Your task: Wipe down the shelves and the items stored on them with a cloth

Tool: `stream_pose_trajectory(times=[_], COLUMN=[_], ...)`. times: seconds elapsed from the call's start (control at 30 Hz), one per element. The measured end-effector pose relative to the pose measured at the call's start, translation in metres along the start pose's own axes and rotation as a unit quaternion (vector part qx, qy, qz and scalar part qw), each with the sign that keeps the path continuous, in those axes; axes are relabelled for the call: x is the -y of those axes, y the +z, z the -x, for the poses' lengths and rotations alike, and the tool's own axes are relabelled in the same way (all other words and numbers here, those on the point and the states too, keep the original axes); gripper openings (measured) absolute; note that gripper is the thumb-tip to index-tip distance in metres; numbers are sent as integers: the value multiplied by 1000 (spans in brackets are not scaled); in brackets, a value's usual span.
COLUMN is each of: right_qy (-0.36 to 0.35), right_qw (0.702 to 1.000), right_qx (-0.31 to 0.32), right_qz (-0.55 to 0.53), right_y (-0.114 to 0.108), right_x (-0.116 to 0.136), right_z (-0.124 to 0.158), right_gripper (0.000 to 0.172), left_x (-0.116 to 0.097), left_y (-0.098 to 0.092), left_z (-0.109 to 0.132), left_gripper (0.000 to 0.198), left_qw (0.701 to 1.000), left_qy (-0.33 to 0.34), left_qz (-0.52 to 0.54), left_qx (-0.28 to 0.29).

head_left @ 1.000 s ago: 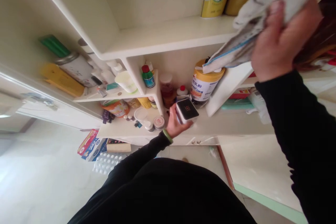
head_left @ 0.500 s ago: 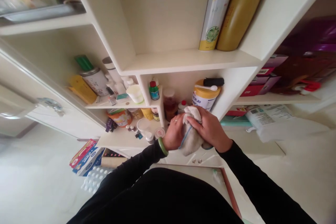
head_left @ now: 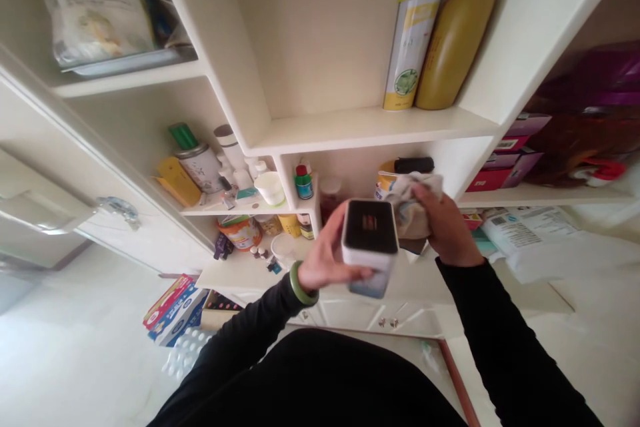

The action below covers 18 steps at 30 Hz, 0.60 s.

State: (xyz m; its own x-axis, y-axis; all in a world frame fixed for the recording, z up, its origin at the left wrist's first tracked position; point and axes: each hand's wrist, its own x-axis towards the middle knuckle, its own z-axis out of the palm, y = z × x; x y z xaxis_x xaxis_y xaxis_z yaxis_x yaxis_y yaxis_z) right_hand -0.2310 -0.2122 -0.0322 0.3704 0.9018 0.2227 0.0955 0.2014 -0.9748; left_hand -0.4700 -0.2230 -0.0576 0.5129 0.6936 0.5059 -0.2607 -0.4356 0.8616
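Observation:
My left hand (head_left: 327,255), with a green bangle at the wrist, is wrapped round a rectangular tin (head_left: 370,230). The tin has a black top and pale sides, and its top tilts toward me. To its right my right hand (head_left: 453,230) grips a crumpled off-white cloth (head_left: 413,203), the thumb pressed on it. Cloth and tin are close together; I cannot tell whether they touch. Behind the cloth, a yellow-and-white can (head_left: 385,180) is partly covered, with a black roll (head_left: 414,165) on top.
A spray can (head_left: 413,40) and a gold bottle (head_left: 455,40) stand on the upper shelf. To the left, a white cup (head_left: 270,188) and a small green bottle with a red cap (head_left: 303,183) sit on low shelves. A plastic-wrapped package (head_left: 520,233) lies at right.
The tin now shows in my left hand, which earlier was at the cloth. My right hand has moved right and up with the cloth. The view has shifted slightly.

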Motion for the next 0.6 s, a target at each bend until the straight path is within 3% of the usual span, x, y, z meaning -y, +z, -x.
stream_pose_trajectory(times=[0.1, 0.27, 0.4, 0.6], right_qy=[-100, -300, -336, -392], right_qw=[992, 952, 938, 917], right_qx=[-16, 53, 30, 38], right_qz=[-78, 19, 77, 65], right_y=[15, 45, 47, 44], right_x=[15, 27, 11, -27], right_z=[16, 50, 72, 102], right_gripper=[46, 50, 50, 64], left_x=[-10, -11, -16, -35], left_y=[-4, 3, 4, -20], left_z=[-18, -28, -26, -33], left_gripper=[95, 84, 83, 83], left_qw=[996, 989, 985, 981], left_qy=[-53, -53, -53, -40], left_qz=[62, 85, 87, 57], left_qx=[-48, -107, -142, -180])
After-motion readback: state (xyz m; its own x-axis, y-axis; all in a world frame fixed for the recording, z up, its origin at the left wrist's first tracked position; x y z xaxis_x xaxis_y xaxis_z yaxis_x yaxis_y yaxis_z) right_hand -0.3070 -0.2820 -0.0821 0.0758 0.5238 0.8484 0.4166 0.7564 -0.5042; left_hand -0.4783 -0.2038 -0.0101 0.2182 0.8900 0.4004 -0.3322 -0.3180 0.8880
